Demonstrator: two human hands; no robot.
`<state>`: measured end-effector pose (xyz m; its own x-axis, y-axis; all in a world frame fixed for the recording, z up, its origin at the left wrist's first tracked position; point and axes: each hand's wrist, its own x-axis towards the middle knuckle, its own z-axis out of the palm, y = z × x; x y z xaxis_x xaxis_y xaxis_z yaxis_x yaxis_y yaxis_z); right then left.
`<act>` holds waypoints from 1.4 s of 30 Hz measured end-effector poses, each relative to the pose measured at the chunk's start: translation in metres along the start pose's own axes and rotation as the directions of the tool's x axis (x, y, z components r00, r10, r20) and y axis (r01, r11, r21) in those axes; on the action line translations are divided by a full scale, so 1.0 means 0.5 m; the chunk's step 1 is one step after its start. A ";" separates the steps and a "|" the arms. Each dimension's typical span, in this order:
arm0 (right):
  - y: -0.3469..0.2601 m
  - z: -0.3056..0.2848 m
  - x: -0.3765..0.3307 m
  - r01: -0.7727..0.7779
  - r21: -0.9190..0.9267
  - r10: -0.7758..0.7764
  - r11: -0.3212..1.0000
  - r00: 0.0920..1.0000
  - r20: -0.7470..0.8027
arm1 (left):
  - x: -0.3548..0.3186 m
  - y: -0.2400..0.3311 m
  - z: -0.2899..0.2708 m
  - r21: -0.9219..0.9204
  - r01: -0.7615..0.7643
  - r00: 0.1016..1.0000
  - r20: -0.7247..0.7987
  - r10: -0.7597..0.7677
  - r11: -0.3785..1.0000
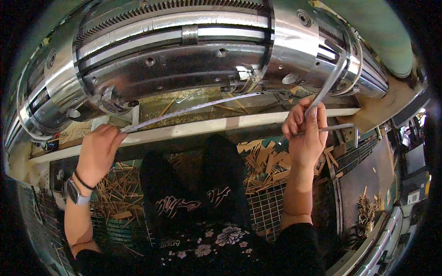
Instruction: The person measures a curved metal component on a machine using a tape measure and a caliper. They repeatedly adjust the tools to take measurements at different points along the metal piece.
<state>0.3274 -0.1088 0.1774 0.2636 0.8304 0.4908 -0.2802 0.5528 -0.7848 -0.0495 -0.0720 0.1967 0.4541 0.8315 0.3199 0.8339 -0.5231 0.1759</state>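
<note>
"What is the left hand holding?"

"It is pinching a pale strip near its left end; the strip is slanting above the pale rail, probably light and bendy, so that end is suiting fingertips."

"And the right hand?"

"It is curling around bent metal rods, likely stiff and smooth, best held mid-shaft."

"Obstacles?"

"A steel roller is looming behind; cardboard scraps are lying beyond the rail's front edge."

Pale script-like lettering and smaller printed letters, both on the person's black clothing
</note>
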 end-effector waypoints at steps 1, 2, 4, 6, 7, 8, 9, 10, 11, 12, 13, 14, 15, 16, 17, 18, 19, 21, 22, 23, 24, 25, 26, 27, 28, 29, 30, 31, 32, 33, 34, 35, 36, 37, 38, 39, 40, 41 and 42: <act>-0.008 0.003 0.007 -0.024 0.022 0.023 0.999 1.000 0.009 | -0.007 -0.006 -0.004 -0.004 0.024 0.999 -0.021 -0.025 1.000; -0.016 0.007 0.015 -0.047 0.044 0.047 0.998 0.999 0.017 | -0.010 -0.016 -0.009 0.002 0.035 0.999 -0.024 -0.035 0.999; -0.027 0.022 0.033 -0.073 0.079 0.071 0.994 0.997 0.019 | -0.019 -0.034 -0.019 0.017 0.062 0.998 -0.026 -0.062 0.998; -0.032 0.034 0.054 -0.080 0.107 0.076 0.991 0.996 0.038 | -0.022 -0.040 -0.034 0.008 0.074 0.997 -0.031 -0.073 0.997; -0.036 0.042 0.063 -0.110 0.115 0.108 0.987 0.994 0.021 | -0.024 -0.044 -0.039 -0.007 0.074 0.997 -0.026 -0.074 0.997; -0.038 0.048 0.070 -0.118 0.112 0.115 0.987 0.993 0.028 | -0.025 -0.050 -0.041 -0.022 0.074 0.997 -0.020 -0.075 0.997; -0.042 0.055 0.075 -0.124 0.107 0.121 0.987 0.992 0.034 | -0.027 -0.060 -0.038 0.000 0.054 0.998 -0.024 -0.054 0.999; -0.047 0.060 0.079 -0.129 0.101 0.126 0.986 0.991 0.038 | -0.027 -0.068 -0.038 -0.023 0.039 0.999 -0.025 -0.040 0.999; -0.053 0.063 0.081 -0.132 0.098 0.126 0.986 0.990 0.070 | -0.026 -0.075 -0.039 -0.047 0.023 0.999 -0.025 -0.024 0.999; -0.052 0.068 0.080 -0.135 0.113 0.127 0.984 0.989 0.073 | -0.026 -0.080 -0.039 -0.066 0.013 1.000 -0.022 -0.015 0.998; -0.050 0.077 0.079 -0.138 0.126 0.129 0.982 0.989 0.076 | -0.025 -0.077 -0.041 -0.099 0.002 0.999 -0.033 -0.006 0.995; -0.049 0.083 0.078 -0.140 0.140 0.130 0.980 0.988 0.078 | -0.022 -0.071 -0.047 -0.132 -0.009 0.999 -0.044 0.004 0.991; -0.051 0.086 0.077 -0.152 0.165 0.137 0.974 0.985 0.103 | -0.020 -0.067 -0.055 -0.163 -0.024 0.998 -0.054 0.015 0.986; -0.051 0.097 0.075 -0.145 0.162 0.132 0.976 0.987 0.090 | -0.017 -0.066 -0.060 -0.166 -0.029 0.998 -0.053 0.021 0.986; -0.051 0.114 0.072 -0.138 0.158 0.127 0.978 0.989 0.077 | -0.015 -0.066 -0.065 -0.169 -0.034 0.998 -0.051 0.026 0.985; -0.051 0.124 0.070 -0.130 0.156 0.122 0.979 0.991 0.063 | -0.014 -0.067 -0.069 -0.170 -0.038 0.998 -0.049 0.030 0.985; -0.043 0.115 0.074 -0.121 0.172 0.100 0.978 0.987 0.128 | -0.016 -0.070 -0.071 -0.170 -0.006 0.999 -0.039 -0.001 0.985; -0.048 0.135 0.076 -0.128 0.268 0.097 0.955 0.988 0.123 | -0.013 -0.070 -0.077 -0.130 -0.037 0.999 -0.038 0.032 0.991; -0.050 0.144 0.078 -0.128 0.313 0.095 0.941 0.988 0.118 | -0.010 -0.069 -0.080 -0.112 -0.056 0.998 -0.037 0.052 0.992; -0.046 0.143 0.087 -0.141 0.373 0.079 0.917 0.981 0.175 | -0.009 -0.072 -0.079 -0.121 -0.068 0.997 -0.045 0.063 0.990; -0.041 0.140 0.098 -0.180 0.488 0.048 0.854 0.961 0.271 | -0.006 -0.075 -0.077 -0.146 -0.072 0.997 -0.050 0.065 0.987; -0.040 0.152 0.106 -0.157 0.540 0.022 0.827 0.968 0.249 | 0.000 -0.082 -0.076 -0.168 -0.080 0.996 -0.048 0.073 0.983; -0.039 0.174 0.115 -0.132 0.589 -0.004 0.797 0.974 0.225 | 0.006 -0.086 -0.074 -0.191 -0.088 0.996 -0.045 0.081 0.978; -0.040 0.200 0.127 -0.090 0.685 -0.012 0.723 0.990 0.144 | 0.006 -0.085 -0.074 -0.164 -0.098 0.993 -0.081 0.086 0.982; -0.027 0.230 0.140 -0.053 0.776 -0.002 0.629 0.998 0.070 | 0.000 -0.094 -0.073 -0.185 -0.053 0.998 -0.047 0.045 0.981; -0.023 0.252 0.151 -0.018 0.816 -0.024 0.578 0.999 0.040 | 0.001 -0.102 -0.072 -0.211 -0.020 1.000 -0.017 0.017 0.977; -0.016 0.279 0.155 0.030 0.806 -0.072 0.592 0.997 0.016 | -0.008 -0.107 -0.076 -0.228 0.034 0.999 0.015 -0.032 0.973; -0.012 0.280 0.167 0.044 0.808 -0.083 0.587 0.997 0.006 | -0.010 -0.107 -0.076 -0.204 -0.030 0.999 -0.021 0.026 0.979; -0.008 0.282 0.173 0.057 0.812 -0.094 0.580 0.996 -0.003 | 0.001 -0.109 -0.070 -0.216 -0.055 0.998 -0.017 0.053 0.975; -0.005 0.282 0.161 0.020 0.781 -0.009 0.624 1.000 -0.018 | -0.005 -0.108 -0.069 -0.115 -0.133 0.988 -0.094 0.122 0.984; -0.023 0.255 0.143 -0.019 0.743 0.071 0.669 0.997 -0.037 | 0.002 -0.099 -0.066 -0.009 -0.212 0.966 -0.155 0.208 0.977; -0.016 0.215 0.129 -0.122 0.722 0.033 0.681 0.990 0.136 | 0.008 -0.111 -0.062 -0.083 -0.201 0.977 -0.088 0.194 0.976; -0.005 0.180 0.118 -0.138 0.627 0.029 0.766 0.983 0.181 | 0.006 -0.125 -0.064 -0.151 -0.171 0.985 -0.028 0.168 0.974; -0.019 0.141 0.099 -0.092 0.380 0.060 0.921 0.994 0.093 | 0.007 -0.122 -0.071 -0.173 -0.123 0.992 0.019 0.128 0.977; -0.033 0.089 0.101 -0.159 0.361 0.130 0.919 0.986 0.103 | 0.001 -0.120 -0.077 -0.193 -0.068 0.995 0.058 0.080 0.979; -0.053 0.043 0.100 -0.156 0.165 0.137 0.974 0.984 0.118 | 0.005 -0.119 -0.077 -0.222 -0.079 0.993 0.063 0.095 0.972; -0.097 -0.010 0.100 -0.131 -0.033 0.134 0.991 0.985 0.108 | 0.019 -0.118 -0.070 -0.273 -0.115 0.988 0.070 0.139 0.955; -0.119 -0.058 0.112 -0.178 -0.149 0.182 0.973 0.983 0.013 | 0.013 -0.121 -0.071 -0.244 -0.117 0.988 0.069 0.138 0.963; -0.140 -0.133 0.146 -0.242 -0.202 0.246 0.949 0.969 -0.004 | 0.008 -0.128 -0.070 -0.220 -0.127 0.987 0.069 0.146 0.967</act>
<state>0.4276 -0.0913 0.2429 0.1898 0.9407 0.2813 -0.1433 0.3100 -0.9399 -0.1119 -0.0419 0.2192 0.5913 0.7573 0.2774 0.6794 -0.6530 0.3345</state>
